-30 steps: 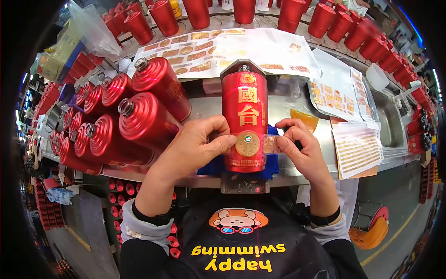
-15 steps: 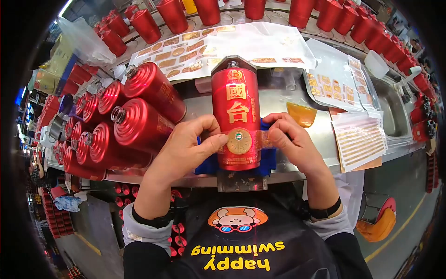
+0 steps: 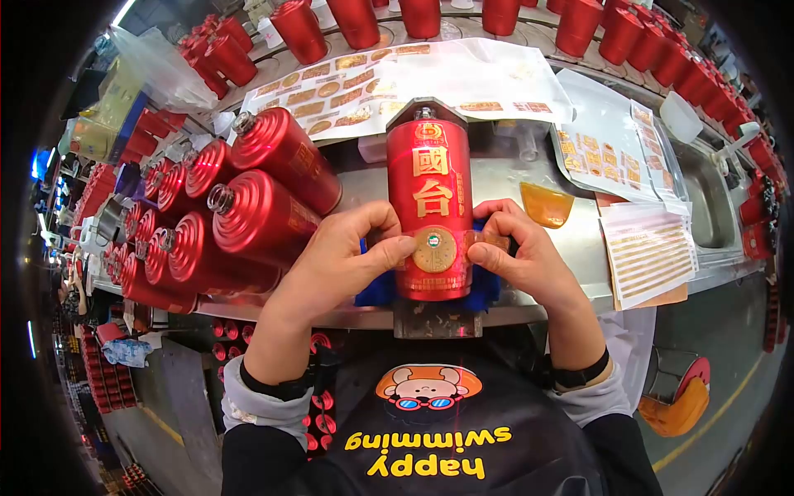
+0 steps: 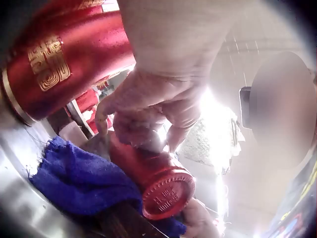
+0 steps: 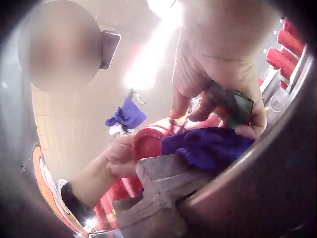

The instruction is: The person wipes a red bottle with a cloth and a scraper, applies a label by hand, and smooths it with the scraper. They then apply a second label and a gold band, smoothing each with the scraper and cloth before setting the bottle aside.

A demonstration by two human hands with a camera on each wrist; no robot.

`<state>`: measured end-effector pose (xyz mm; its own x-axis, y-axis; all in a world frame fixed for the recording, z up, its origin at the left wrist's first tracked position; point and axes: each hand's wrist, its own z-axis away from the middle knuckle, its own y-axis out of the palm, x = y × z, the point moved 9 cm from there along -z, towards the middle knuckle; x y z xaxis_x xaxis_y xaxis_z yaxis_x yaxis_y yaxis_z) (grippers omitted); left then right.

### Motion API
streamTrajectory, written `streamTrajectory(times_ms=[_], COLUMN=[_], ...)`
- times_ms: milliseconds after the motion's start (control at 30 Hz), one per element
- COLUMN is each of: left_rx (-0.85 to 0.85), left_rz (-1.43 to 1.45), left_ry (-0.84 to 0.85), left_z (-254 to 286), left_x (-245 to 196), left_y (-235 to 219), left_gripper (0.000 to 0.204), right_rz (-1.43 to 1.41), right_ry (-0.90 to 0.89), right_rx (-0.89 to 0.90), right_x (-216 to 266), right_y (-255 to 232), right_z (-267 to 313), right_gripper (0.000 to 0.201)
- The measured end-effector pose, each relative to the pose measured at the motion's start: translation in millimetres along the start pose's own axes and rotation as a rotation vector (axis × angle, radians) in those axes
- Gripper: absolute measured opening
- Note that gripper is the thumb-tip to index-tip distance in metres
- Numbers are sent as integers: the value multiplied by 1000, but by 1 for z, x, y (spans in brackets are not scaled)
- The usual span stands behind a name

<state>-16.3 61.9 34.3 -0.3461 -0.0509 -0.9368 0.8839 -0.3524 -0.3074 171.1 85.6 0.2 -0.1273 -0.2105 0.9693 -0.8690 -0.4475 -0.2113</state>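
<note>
Steel counter, curved, with a sink set in at right. White sheets of gold stickers spread across the back; more sheets at right edge. Rows of red bottles lie stacked at left, upright red cups along the far rim. Grey floor with a yellow line. Strong overhead light in the wrist views.
</note>
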Motion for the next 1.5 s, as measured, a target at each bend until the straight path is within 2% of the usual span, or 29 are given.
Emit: streamTrajectory(times_ms=[67,167,367,567,867,967,1067,1167,1267,1367,1400,1500], left_rx=[-20,-137,-269,-363,-367,-369,-385,-431,-324,-348,-352,-297], left_rz=[-18,-311,-515,-655,-314,-232,-260,-311,-641,-769,-712,-400], left_ry=[19,33,187,198,65,73,90,151,365,334,370,333], left_z=[0,5,14,24,17,15,13,15,32,40,38,31], left_x=[-2,-20,-37,-30,7,8,8,2,-33,-30,-22,6], left_y=[0,-4,0,1,-2,0,2,4,24,42,39,31], left_gripper=[24,31,36,48,68,75,82,91,103,111,117,116], right_rz=[-44,-31,-20,18,27,17,44,20,22,30,34,48], right_ry=[15,-1,-2,-13,-25,-30,-62,16,-25,-48,-37,-32], right_rx=[-2,4,1,7,12,14,2,28,17,8,13,11], right_x=[0,-3,-1,-2,-6,-6,-4,-6,-3,-3,-2,4], right_y=[0,1,1,1,1,1,0,1,1,1,2,1], right_z=[0,-1,-1,-1,-2,-2,-2,-2,-2,-2,-2,1], right_gripper=[36,35,36,35,35,34,34,34,34,34,34,33])
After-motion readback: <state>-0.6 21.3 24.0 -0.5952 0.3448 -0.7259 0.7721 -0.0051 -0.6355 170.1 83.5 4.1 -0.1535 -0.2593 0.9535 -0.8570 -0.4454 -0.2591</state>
